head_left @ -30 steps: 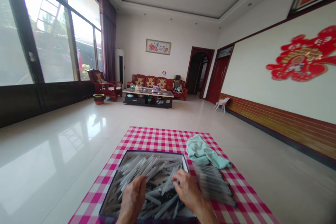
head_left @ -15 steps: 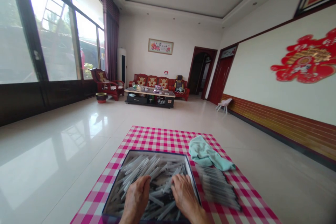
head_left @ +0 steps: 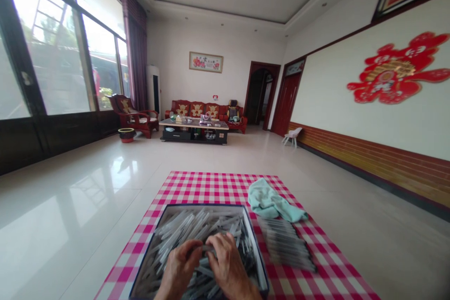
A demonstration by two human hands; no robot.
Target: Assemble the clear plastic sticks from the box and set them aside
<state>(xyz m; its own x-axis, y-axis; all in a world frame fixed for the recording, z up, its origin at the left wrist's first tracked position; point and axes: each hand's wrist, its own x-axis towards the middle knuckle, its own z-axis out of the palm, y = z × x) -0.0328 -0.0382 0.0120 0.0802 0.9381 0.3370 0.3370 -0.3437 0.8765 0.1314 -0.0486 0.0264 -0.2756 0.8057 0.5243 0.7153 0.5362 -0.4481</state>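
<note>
Left hand (head_left: pixel 181 262) and right hand (head_left: pixel 227 260) both pinch a pale tube (head_left: pixel 207 247) at their fingertips above the box (head_left: pixel 255 250), its visible length running crosswise between them with neither hand clearly nearer, while a row of dark-tipped tubes (head_left: pixel 286 243) lies right of the box.

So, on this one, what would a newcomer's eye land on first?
Probably the pink-and-white checkered tablecloth, low in the middle, and the large red decoration on the right-hand wall. Next come the left hand and right hand, close together over a box heaped with translucent tubes, pinching a slim grey piece. A pale green cloth lies beyond the box's right side.
</note>
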